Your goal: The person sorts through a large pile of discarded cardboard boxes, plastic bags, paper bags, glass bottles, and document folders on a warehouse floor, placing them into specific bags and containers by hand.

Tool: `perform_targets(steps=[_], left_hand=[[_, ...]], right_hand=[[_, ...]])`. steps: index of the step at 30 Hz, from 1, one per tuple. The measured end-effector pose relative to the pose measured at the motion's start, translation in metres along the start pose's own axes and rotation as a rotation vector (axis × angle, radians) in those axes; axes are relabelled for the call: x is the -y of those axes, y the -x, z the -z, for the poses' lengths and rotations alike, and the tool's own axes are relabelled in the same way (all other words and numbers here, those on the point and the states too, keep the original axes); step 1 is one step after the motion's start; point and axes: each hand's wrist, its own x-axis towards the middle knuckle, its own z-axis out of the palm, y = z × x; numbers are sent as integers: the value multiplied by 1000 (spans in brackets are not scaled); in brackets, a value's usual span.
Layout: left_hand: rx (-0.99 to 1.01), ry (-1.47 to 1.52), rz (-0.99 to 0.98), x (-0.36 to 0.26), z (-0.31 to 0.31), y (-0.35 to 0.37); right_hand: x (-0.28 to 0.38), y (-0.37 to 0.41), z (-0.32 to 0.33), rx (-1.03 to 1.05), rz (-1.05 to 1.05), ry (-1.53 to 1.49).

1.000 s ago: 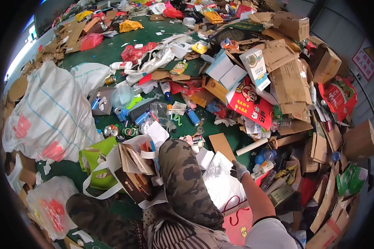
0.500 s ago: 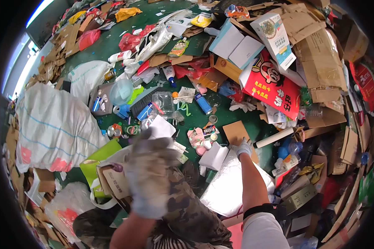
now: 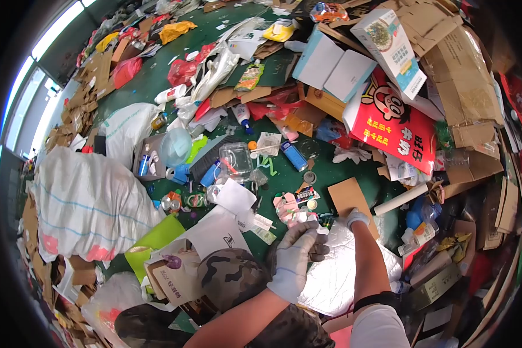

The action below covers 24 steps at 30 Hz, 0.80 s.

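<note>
My left hand (image 3: 298, 258), in a whitish work glove with grey fingers, is beside the white padded sheet (image 3: 336, 272). Its fingers are curled together, and whatever they hold is hidden; a bit of white shows at the fingertips. My right hand (image 3: 358, 218), also gloved, is closed at the lower part of a flat brown piece of cardboard (image 3: 348, 194). Just beyond my left hand lie a pink-and-white wrapper (image 3: 285, 206) and a small round lid (image 3: 312, 204). A white paper (image 3: 236, 195) lies farther left.
A large white woven sack (image 3: 93, 203) stands at the left. Cardboard boxes (image 3: 458, 75) and a red printed carton (image 3: 391, 119) are heaped at the right. On the green floor (image 3: 156, 64) lie a blue can (image 3: 294, 155), a clear plastic tray (image 3: 236, 159) and a cardboard tube (image 3: 401, 198).
My left hand has swung right, from above my leg to the edge of the white padded sheet. My right hand stays at the cardboard. The view has shifted slightly.
</note>
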Motion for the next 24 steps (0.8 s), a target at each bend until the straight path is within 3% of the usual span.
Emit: perform_targets(steps=[2, 4, 6, 7, 9, 10, 12, 13, 14, 16, 17, 18, 20, 22, 23, 24], left_hand=[[60, -160, 43, 7, -2, 8], [301, -323, 71, 28, 3, 5], [515, -720, 90, 31, -4, 4], [551, -936, -71, 41, -6, 1], [444, -1158, -268, 37, -10, -3], [391, -1260, -362, 36, -13, -4], [250, -1091, -507, 28, -14, -12], [216, -854, -439, 23, -14, -13], [185, -616, -365, 20, -13, -13], [67, -374, -273, 23, -12, -21], [14, -423, -382, 30, -9, -26], [-42, -709, -608, 26, -7, -25], [-128, -817, -767, 25, -8, -19], [-18, -842, -750, 20, -8, -8], [349, -526, -460, 30, -7, -5], [566, -245, -82, 42, -7, 0]], right_hand=[[15, -2, 1, -108, 8, 63], [27, 1, -13, -237, -6, 38], [35, 9, -30, -261, -39, 9], [35, -4, -53, -280, -15, 135], [27, 9, -72, -393, 61, 345], [18, 18, -62, -359, 153, 302], [0, 33, -30, -303, 331, 211], [-13, 58, -9, -469, 455, 194], [-31, 73, 4, -640, 582, 83], [-58, 99, 34, -504, 848, -799], [-74, 109, 47, -399, 883, -1073], [-89, 123, 60, -267, 939, -1316], [-105, 185, 87, -285, 975, -1404], [-115, 206, 90, -303, 1044, -1639], [-125, 200, 83, -350, 1042, -1683], [-104, 263, 89, -212, 1005, -1799]])
